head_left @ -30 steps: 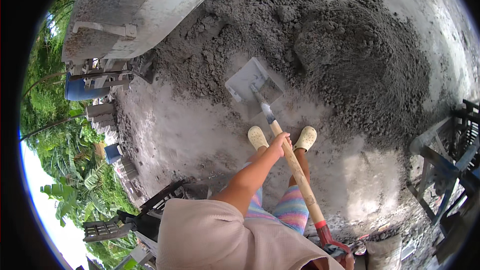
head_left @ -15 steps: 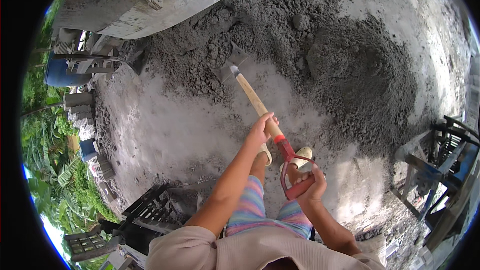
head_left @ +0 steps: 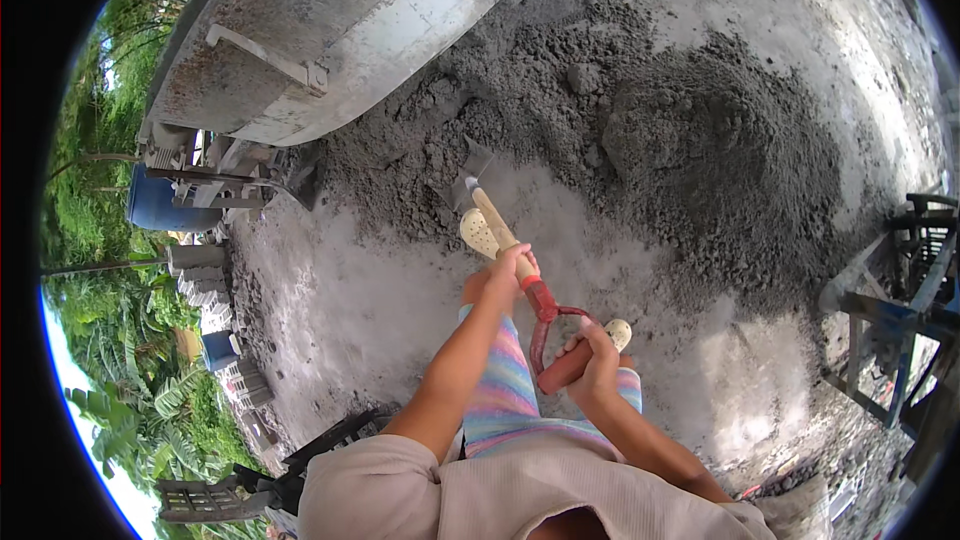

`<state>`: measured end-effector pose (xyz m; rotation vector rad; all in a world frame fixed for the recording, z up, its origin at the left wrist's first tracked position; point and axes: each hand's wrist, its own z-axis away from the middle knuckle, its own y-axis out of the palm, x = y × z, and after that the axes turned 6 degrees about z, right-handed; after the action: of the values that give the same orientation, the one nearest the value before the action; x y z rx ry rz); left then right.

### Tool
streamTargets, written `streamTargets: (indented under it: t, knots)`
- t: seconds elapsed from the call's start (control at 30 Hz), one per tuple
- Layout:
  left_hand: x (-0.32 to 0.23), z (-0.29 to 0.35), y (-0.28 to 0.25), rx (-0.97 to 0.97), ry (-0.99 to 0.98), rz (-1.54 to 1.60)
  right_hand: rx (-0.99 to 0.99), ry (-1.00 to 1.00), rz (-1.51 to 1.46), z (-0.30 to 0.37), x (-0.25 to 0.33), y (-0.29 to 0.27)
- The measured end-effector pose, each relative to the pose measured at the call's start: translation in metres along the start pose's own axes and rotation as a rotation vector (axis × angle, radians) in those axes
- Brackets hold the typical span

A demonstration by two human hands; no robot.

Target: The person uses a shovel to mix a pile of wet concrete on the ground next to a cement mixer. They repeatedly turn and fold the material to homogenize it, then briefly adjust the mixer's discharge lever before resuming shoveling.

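A shovel (head_left: 500,221) with a pale wooden shaft and a red D-shaped handle slants away from me. My left hand (head_left: 513,268) wraps round the shaft just above the red socket. Around the crossbar of the D-handle my right hand (head_left: 592,358) is closed. The metal blade lies low against the edge of a heap of wet grey mortar (head_left: 440,155), its far corner among the lumps. Part of the blade is hidden behind the shaft and my left shoe (head_left: 479,233), a cream clog that stands close behind the blade.
A large rusty metal drum (head_left: 330,40) overhangs the mortar at the far left. A bigger grey pile (head_left: 720,160) spreads to the right. Another shovel blade (head_left: 303,185) rests under the drum. Blue barrel (head_left: 175,202) and stacked blocks (head_left: 205,285) line the left; a metal frame (head_left: 880,315) stands right.
My left foot has stepped forward to just behind the blade. Both hands have shifted slightly left with the shovel handle, still gripping it. The view has tilted, showing more of the drum.
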<state>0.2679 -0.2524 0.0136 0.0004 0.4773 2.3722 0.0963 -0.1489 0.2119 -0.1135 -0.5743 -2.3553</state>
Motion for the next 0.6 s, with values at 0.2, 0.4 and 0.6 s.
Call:
streamTargets:
  t: [0.2,0.4,0.6]
  knots:
    - [-0.036,-0.027,0.031,0.024,-0.023,-0.002,0.0,-0.183,0.083,-0.011,0.043,0.058]
    - [0.032,-0.148,0.061,-0.28,-0.042,-0.104,-0.307,-0.318,0.139,-0.13,0.09,-0.05]
    - [0.008,-0.115,0.012,-0.049,-0.247,-0.683,-0.446,-0.294,0.145,-0.16,0.064,-0.103]
